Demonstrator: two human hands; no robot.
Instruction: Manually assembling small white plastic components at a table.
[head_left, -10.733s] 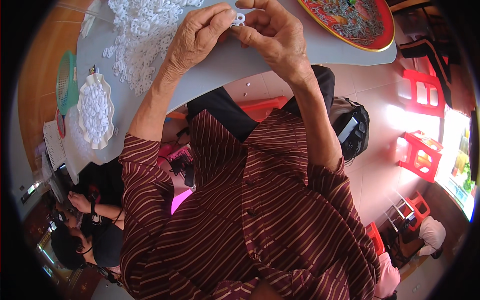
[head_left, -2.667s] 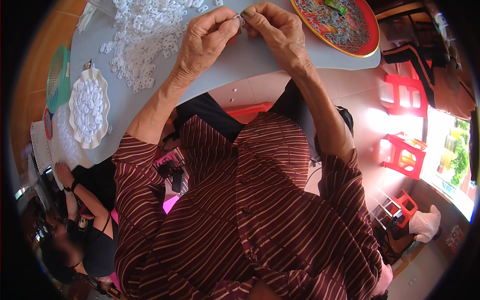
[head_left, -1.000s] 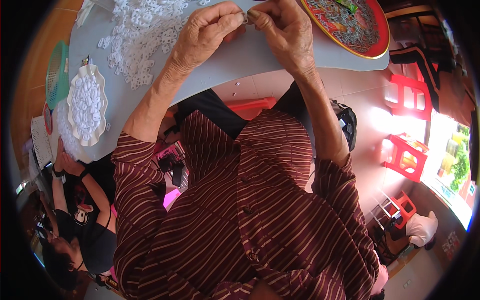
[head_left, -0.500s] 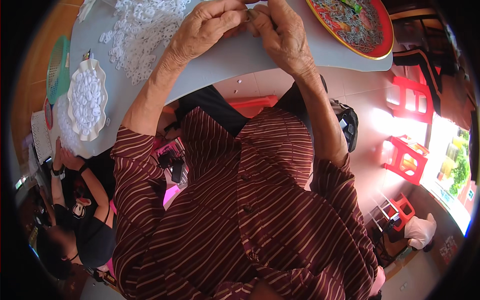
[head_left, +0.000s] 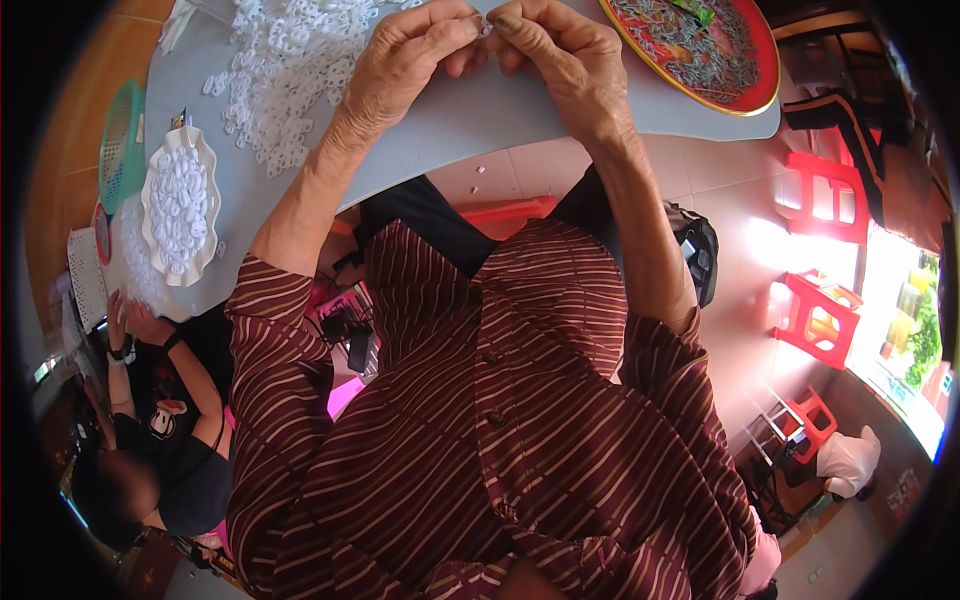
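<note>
Can read no text, label, brand, number or sign anywhere. On the black shirt (head_left: 195, 490) of the co-worker at left, can make out only a printed cartoon face (head_left: 167, 416), without legible words. On the dark wall (head_left: 872, 408) at lower right, can see pale marks (head_left: 903, 490), too blurred to decipher. On the green packet (head_left: 705, 16) lying in the round red tray (head_left: 766, 75), and on the heaped white pieces (head_left: 285, 75), cannot distinguish any lettering.

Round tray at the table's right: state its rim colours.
The tray's rim is red, edged gold; best in head view.
</note>
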